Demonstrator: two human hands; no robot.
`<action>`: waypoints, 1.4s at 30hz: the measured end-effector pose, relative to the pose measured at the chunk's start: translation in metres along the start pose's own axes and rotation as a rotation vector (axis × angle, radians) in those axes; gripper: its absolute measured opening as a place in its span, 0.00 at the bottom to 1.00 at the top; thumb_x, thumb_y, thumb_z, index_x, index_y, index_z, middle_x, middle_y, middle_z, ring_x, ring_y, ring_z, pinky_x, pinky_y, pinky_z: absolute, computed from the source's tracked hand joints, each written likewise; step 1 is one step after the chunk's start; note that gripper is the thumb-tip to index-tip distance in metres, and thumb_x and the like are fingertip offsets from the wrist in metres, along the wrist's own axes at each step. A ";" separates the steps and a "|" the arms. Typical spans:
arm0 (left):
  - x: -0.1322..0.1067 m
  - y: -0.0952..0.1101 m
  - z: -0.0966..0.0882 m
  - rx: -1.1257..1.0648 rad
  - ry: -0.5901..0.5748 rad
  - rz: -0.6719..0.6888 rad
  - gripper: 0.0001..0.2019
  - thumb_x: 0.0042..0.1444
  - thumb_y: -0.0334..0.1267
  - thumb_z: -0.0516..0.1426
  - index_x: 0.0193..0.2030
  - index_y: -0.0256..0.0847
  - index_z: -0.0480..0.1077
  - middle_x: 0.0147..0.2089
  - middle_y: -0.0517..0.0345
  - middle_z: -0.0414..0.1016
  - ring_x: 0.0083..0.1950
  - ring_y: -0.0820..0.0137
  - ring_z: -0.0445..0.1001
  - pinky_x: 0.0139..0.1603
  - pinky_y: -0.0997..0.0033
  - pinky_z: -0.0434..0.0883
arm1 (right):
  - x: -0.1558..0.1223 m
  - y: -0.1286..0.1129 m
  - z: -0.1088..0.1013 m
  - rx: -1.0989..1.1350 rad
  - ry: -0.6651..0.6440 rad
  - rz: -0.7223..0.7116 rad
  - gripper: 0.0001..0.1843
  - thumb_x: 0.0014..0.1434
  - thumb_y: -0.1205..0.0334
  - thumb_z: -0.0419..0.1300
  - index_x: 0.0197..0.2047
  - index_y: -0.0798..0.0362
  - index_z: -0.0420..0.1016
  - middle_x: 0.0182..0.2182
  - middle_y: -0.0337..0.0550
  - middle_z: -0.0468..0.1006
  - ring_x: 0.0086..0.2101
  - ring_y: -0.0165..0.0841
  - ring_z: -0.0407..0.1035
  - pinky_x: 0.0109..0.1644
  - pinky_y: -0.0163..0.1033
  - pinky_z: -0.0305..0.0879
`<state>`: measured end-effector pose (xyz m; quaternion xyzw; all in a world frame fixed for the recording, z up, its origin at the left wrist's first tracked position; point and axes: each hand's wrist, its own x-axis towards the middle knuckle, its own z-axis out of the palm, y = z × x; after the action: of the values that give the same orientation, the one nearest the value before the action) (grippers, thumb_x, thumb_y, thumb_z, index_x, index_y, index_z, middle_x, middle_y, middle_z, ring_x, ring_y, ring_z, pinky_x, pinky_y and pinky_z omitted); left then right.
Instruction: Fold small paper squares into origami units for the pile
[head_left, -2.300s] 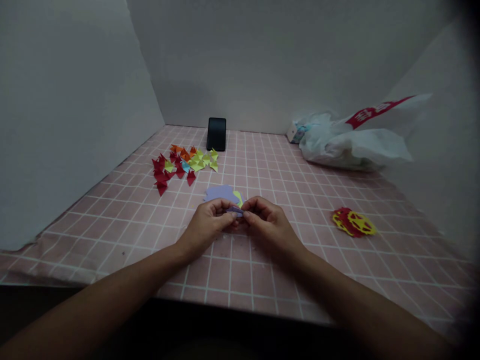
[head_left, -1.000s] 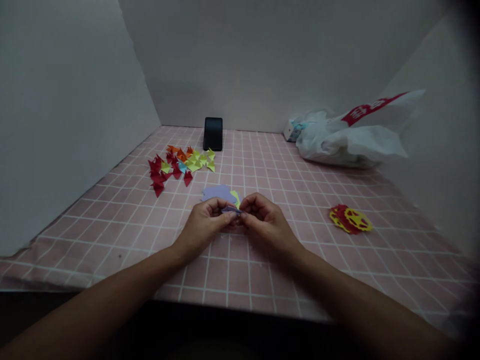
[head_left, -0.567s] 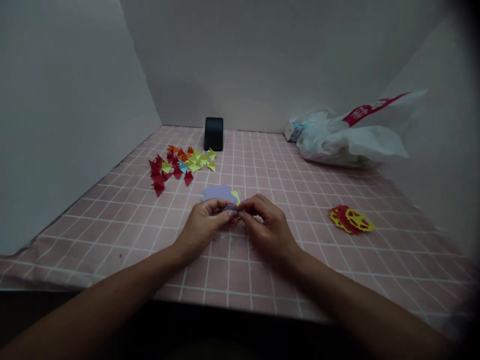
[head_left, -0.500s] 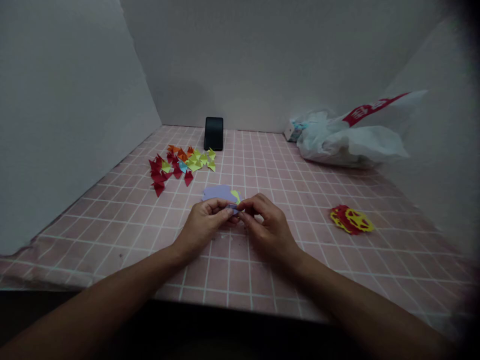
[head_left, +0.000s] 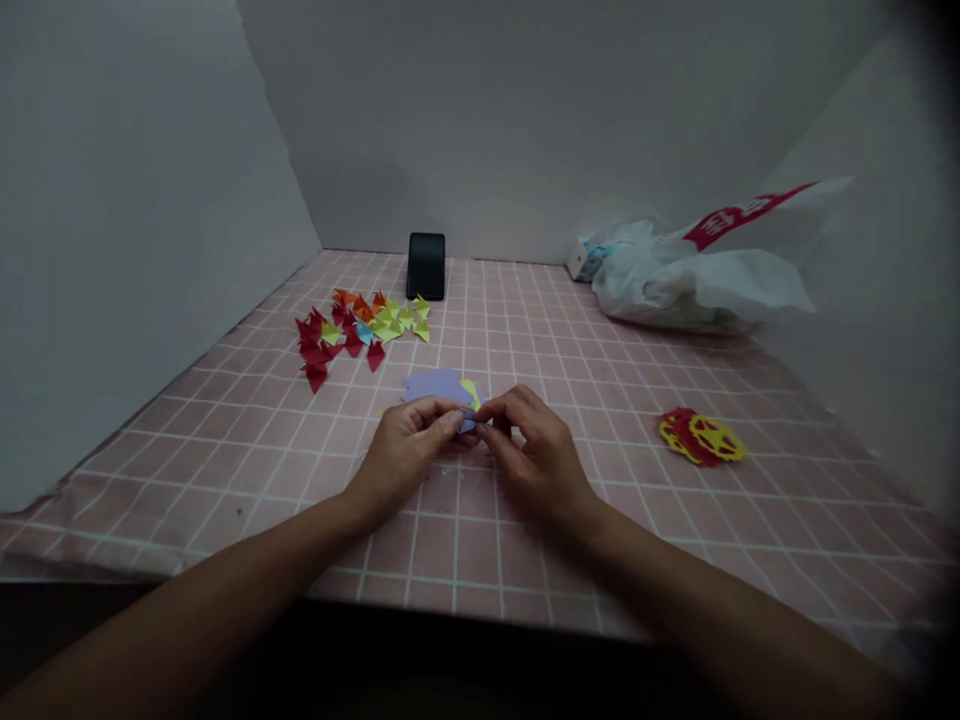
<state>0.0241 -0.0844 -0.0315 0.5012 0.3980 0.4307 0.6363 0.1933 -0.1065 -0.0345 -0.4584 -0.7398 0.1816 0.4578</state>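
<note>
My left hand (head_left: 409, 452) and my right hand (head_left: 532, 450) meet at the table's middle, both pinched on a small folded purple paper piece (head_left: 466, 421) between their fingertips. Just behind them lie flat purple paper sheets (head_left: 433, 384) with a yellow-green sheet (head_left: 472, 390) at their right edge. A heap of several folded paper triangles (head_left: 358, 326), red, orange, yellow-green and one blue, lies further back on the left.
A black phone (head_left: 426, 266) stands upright against the back wall. A white plastic bag (head_left: 697, 280) with a red stripe lies at the back right. Red and yellow paper cut-outs (head_left: 702, 437) lie on the right. Pink checked cloth (head_left: 600, 400) covers the table; grey walls enclose it.
My fingertips have worked the purple piece closer together, and my right hand has turned slightly over it. Nothing else on the table has moved.
</note>
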 end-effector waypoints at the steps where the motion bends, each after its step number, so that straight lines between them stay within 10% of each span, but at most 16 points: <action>1: 0.000 0.000 0.000 -0.008 -0.002 -0.005 0.09 0.54 0.39 0.64 0.38 0.36 0.78 0.34 0.57 0.81 0.34 0.72 0.80 0.41 0.71 0.77 | 0.000 0.000 0.000 0.003 -0.003 0.007 0.08 0.60 0.76 0.58 0.37 0.52 0.71 0.32 0.40 0.69 0.34 0.33 0.66 0.38 0.39 0.62; 42: 0.001 -0.002 -0.003 0.010 -0.078 -0.065 0.07 0.51 0.36 0.64 0.36 0.35 0.78 0.34 0.54 0.81 0.33 0.71 0.79 0.43 0.69 0.77 | -0.003 0.002 0.000 -0.112 -0.115 -0.048 0.08 0.61 0.74 0.53 0.34 0.52 0.67 0.34 0.44 0.68 0.35 0.36 0.66 0.39 0.42 0.64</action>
<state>0.0225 -0.0827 -0.0343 0.5076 0.3911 0.3881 0.6624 0.1948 -0.1082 -0.0370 -0.4543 -0.7845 0.1551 0.3926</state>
